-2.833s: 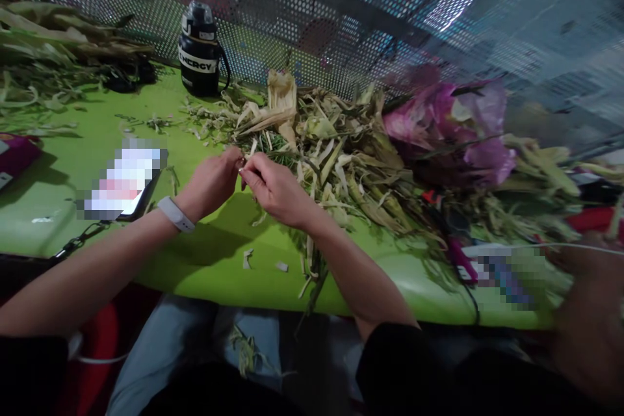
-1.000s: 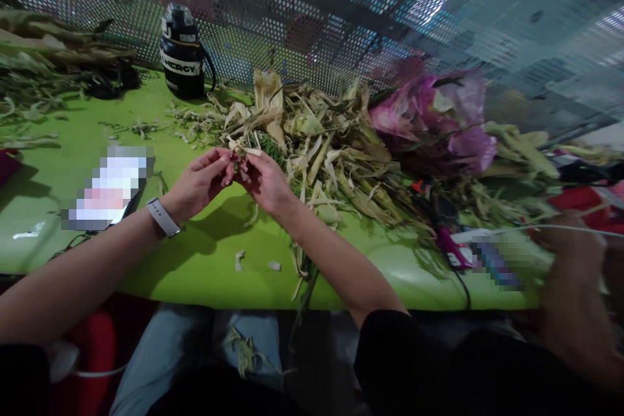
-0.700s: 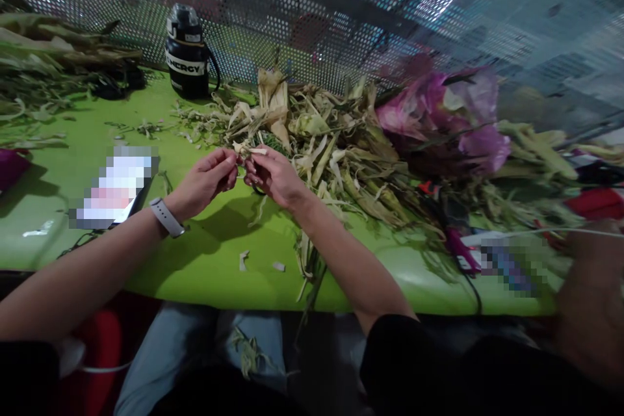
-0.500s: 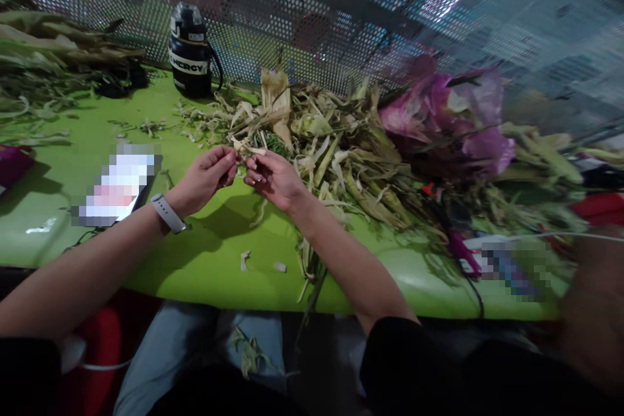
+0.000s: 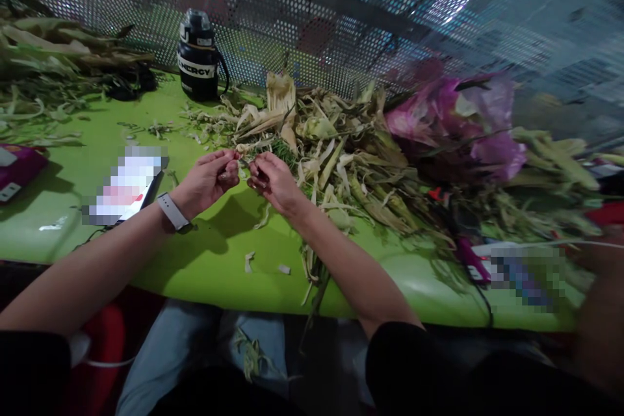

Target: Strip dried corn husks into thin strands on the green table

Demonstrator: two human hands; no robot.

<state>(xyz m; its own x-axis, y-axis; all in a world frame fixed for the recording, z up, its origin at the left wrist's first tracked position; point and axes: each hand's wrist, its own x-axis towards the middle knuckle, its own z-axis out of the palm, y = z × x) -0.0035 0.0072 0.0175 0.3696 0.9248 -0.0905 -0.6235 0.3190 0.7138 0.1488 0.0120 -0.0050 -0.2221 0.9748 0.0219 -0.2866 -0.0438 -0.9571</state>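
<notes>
My left hand (image 5: 207, 181), with a pale watch band on the wrist, pinches at a small plant piece (image 5: 243, 161) above the table. Facing it, my right hand (image 5: 275, 186) is closed too, with its thumb and fingertips pressed together at the other end of this piece. Fingers cover most of it, and its exact kind is too small to make out. Just beyond the hands spreads a heap of dry, pale-green and tan corn husks (image 5: 336, 130). A few pale scraps (image 5: 249, 262) lie on the green table (image 5: 209, 283) nearer to me.
A lit phone (image 5: 129, 182) lies left of my hands, with a black bottle (image 5: 199, 65) behind. Pink plastic bag (image 5: 453, 120) and more husks are at the right. A perforated metal screen (image 5: 292, 6) backs the table. Another person's arm (image 5: 602, 286) shows at the right edge.
The pale strip that stuck up over my fingertips no longer shows there. My right fingers have curled in more tightly. The whole view has shifted slightly.
</notes>
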